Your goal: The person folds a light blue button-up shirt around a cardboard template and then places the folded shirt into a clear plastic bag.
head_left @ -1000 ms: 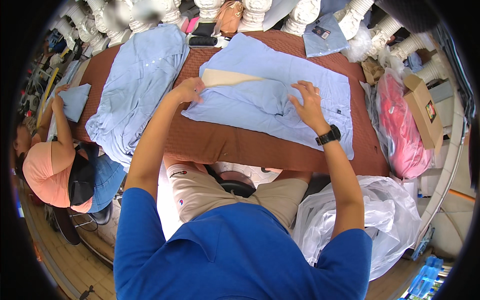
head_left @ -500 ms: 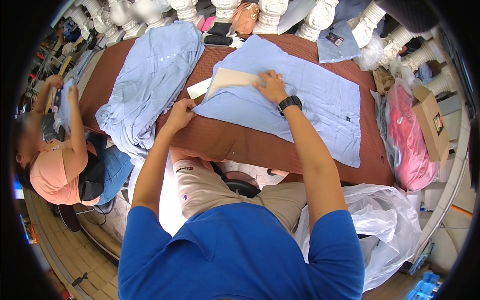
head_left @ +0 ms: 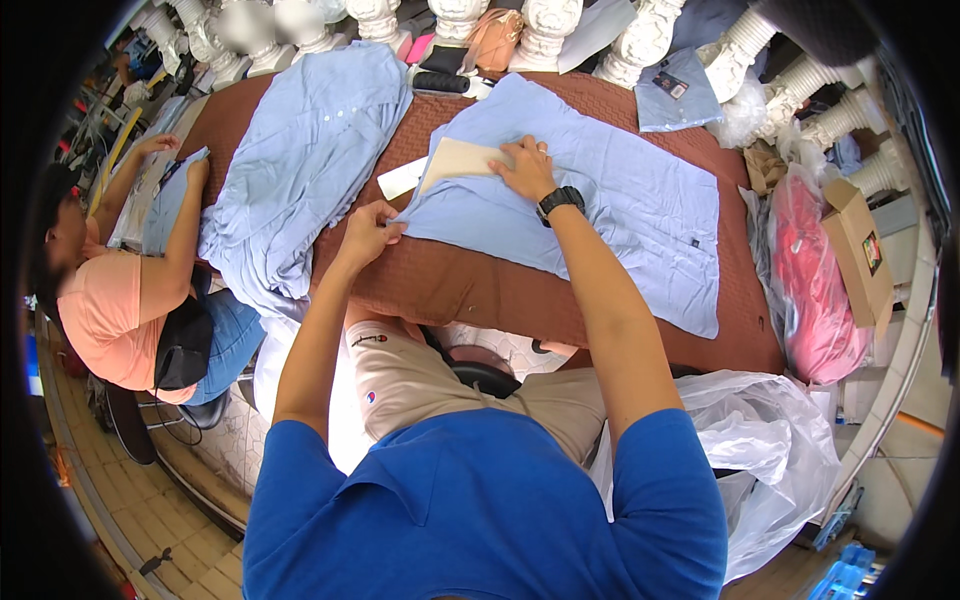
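A light blue shirt (head_left: 640,215) lies spread on a table under a brown quilted cover, one edge folded inward. On it rests a cream-coloured board (head_left: 458,162), partly covered by the folded cloth. My right hand (head_left: 527,168), with a black watch at the wrist, lies over the board's right end and the cloth, fingers spread. At the shirt's near left corner, my left hand (head_left: 372,234) pinches the cloth between thumb and fingers. A white card strip (head_left: 400,179) sticks out beside the board.
Another blue shirt (head_left: 310,150) lies crumpled on the left of the brown cover (head_left: 440,275). A black thread spool (head_left: 440,82) and a packed shirt (head_left: 677,90) lie at the back, by white balusters. A person (head_left: 120,310) sits at left handling blue cloth. An open cardboard box (head_left: 858,250) stands right.
My left hand has shifted slightly right and down with the shirt's corner. My right hand has slid a little left on the board. The person at left has lowered the blue cloth.
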Available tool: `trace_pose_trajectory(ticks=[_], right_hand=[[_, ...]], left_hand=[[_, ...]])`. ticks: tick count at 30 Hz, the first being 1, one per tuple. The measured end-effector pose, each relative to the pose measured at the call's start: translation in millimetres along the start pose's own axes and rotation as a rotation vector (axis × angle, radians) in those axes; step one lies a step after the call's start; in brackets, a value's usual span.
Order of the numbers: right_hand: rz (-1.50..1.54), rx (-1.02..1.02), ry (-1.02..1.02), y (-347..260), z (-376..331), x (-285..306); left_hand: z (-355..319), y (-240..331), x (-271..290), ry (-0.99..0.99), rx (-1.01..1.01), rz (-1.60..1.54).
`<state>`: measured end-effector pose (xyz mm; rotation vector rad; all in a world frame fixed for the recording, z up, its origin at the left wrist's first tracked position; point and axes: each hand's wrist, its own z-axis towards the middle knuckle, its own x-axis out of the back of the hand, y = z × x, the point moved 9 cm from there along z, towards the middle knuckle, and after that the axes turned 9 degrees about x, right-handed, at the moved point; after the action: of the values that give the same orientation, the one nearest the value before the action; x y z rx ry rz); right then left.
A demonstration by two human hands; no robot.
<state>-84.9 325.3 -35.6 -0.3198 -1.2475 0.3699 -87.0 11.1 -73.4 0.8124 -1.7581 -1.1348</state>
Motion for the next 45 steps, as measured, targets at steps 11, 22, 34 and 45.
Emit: trace_pose_trajectory(ticks=[11,22,34,45], right_hand=[[0.049,-0.121,0.017,9.9,-5.7,-3.8],[0.066,-0.023,0.196,-1.6,-18.7,-1.3],[0.086,0.043,0.266,-1.0,-22.8,6.4],[-0.037,-0.047,-0.281,57.8,-118.6,136.8]], left_hand=[[-14.5,14.2,12.1,0.198,-0.197,0.307],[-15.7,28.1,-9.7,0.183,-0.186,0.329],[3.2,131.8,-106.3,0.258,-0.659,0.526],[22.2,123.6,-161.8,0.025,-0.74,0.724]])
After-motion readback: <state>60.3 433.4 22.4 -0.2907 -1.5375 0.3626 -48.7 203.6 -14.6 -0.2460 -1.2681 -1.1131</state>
